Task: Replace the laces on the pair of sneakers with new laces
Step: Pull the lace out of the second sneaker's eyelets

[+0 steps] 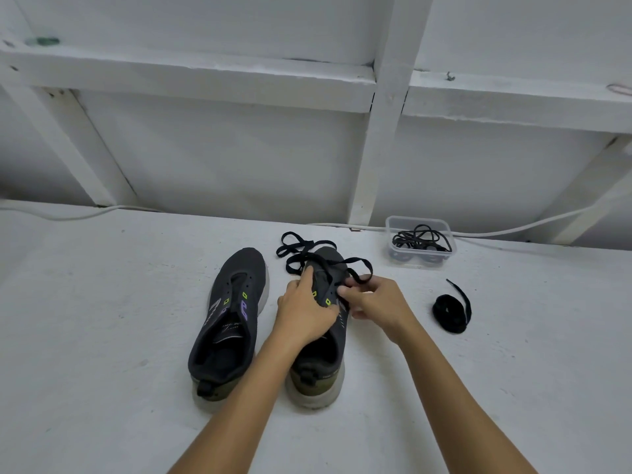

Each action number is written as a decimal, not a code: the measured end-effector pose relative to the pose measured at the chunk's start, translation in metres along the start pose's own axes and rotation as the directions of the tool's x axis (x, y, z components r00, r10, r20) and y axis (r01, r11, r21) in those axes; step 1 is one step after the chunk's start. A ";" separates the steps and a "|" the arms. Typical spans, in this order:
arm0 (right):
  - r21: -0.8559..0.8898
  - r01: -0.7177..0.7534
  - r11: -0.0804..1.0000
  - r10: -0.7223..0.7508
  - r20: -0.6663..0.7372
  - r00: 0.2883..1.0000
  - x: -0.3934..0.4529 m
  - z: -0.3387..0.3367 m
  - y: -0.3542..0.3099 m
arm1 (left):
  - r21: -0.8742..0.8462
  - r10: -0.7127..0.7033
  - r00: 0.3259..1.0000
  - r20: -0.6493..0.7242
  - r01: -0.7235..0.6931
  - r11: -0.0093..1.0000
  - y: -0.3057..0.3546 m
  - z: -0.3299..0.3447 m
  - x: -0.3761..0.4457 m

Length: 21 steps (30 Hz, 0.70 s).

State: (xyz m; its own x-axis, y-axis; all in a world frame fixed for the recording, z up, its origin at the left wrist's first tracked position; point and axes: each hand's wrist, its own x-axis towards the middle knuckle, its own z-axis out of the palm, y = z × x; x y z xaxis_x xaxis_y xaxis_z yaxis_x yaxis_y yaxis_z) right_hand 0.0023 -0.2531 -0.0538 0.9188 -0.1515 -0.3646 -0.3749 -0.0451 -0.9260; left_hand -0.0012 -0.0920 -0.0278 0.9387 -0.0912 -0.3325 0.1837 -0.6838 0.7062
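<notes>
Sneakers side by side on a white worktop (pixel 102 302), heels toward the near edge, toes toward the far edge. Left sneaker (pixel 227 323): dark upper, olive heel, purple and green accents, eyelets bare. Right sneaker (pixel 323 354): same build, partly covered by both hands. Left hand (pixel 304 313) rests on the sneaker's left side, fingers curled around the upper beside the green eyelet tabs. Right hand (pixel 378 302) pinches a black lace (pixel 307 254) between thumb and fingers at the eyelet row; the lace's loose loops lie over the toe and on the worktop just beyond it. Coiled black lace (pixel 451 311) lies on the worktop to the right of the right sneaker, apart from it. Clear plastic container (pixel 420 241) stands near the far edge, holding another tangled black lace. White cable (pixel 513 230) runs along the far edge, behind the container.
</notes>
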 end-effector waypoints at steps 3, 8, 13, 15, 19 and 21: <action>-0.152 0.122 0.981 -0.133 -0.065 0.989 0.002 0.010 0.002 | -0.004 -0.011 1.000 -0.019 0.011 1.000 0.000 0.002 0.000; -0.285 0.248 0.926 -0.266 -0.027 0.964 0.006 0.019 -0.010 | -0.017 -0.023 0.998 -0.064 0.022 1.000 -0.001 0.000 0.000; 0.124 0.207 0.971 -0.162 -0.300 0.940 0.012 0.010 -0.028 | -0.014 -0.033 0.999 -0.036 0.033 0.999 0.001 -0.003 0.003; 0.060 0.117 0.991 -0.102 -0.218 0.971 0.010 0.010 -0.025 | -0.022 -0.049 0.998 -0.036 0.048 0.999 -0.002 0.000 0.002; -0.110 0.074 0.991 -0.077 -0.016 0.997 -0.002 0.017 -0.008 | -0.047 -0.046 0.997 -0.063 0.043 0.998 -0.003 0.001 0.000; -0.100 0.115 0.988 -0.117 -0.013 0.993 -0.001 0.017 -0.006 | -0.054 -0.042 0.997 -0.067 0.038 0.998 -0.004 0.001 0.000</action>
State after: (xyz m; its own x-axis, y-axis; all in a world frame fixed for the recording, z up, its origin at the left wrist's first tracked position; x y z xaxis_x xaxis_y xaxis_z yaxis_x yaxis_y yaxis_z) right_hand 0.0056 -0.2363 -0.0493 0.9547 -0.1580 -0.2521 -0.2767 -0.1604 -0.9475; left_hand -0.0022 -0.0895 -0.0313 0.9477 -0.0140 -0.3190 0.2347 -0.6469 0.7255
